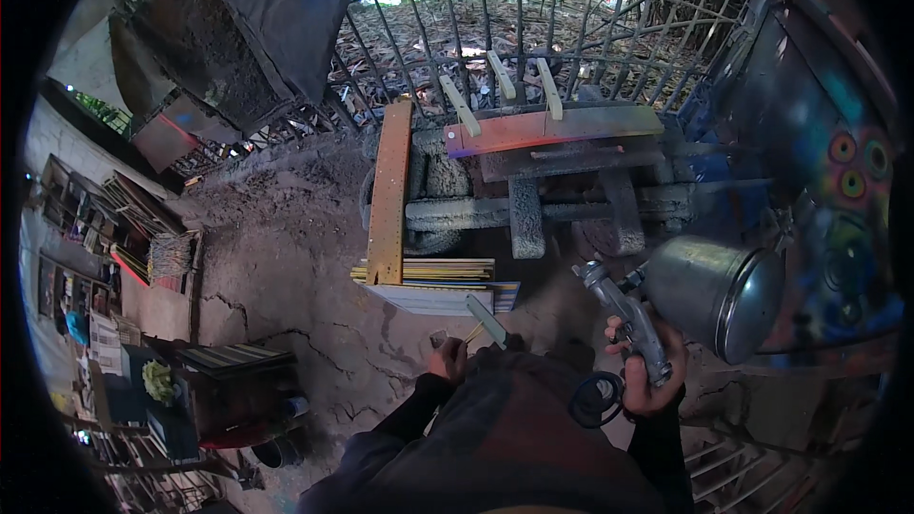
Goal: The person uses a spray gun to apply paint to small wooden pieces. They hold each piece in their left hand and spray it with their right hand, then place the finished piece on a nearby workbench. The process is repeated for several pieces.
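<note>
My right hand (657, 362) is wrapped round the grip of a metal spray gun (617, 309). The gun carries a large rounded silver paint cup (700, 286) on its right, and its nozzle points forward and left. A dark coiled hose (598, 400) hangs beside my wrist. Low in front of my body, my left hand (447, 360) is closed, with thin yellowish strips by its fingers; what it grips is unclear. Ahead lies a narrow board (557, 131) coloured purple, orange and greenish, with three pale wooden sticks (550, 88) at its far edge.
A paint-crusted stand (457, 214) supports the board. An orange-brown strip with holes (389, 195) leans at its left, against a stack of striped boards (443, 297). Metal bars (486, 14) close off the back. A paint-spattered panel (847, 219) rises right; a dark table (238, 390) stands left.
</note>
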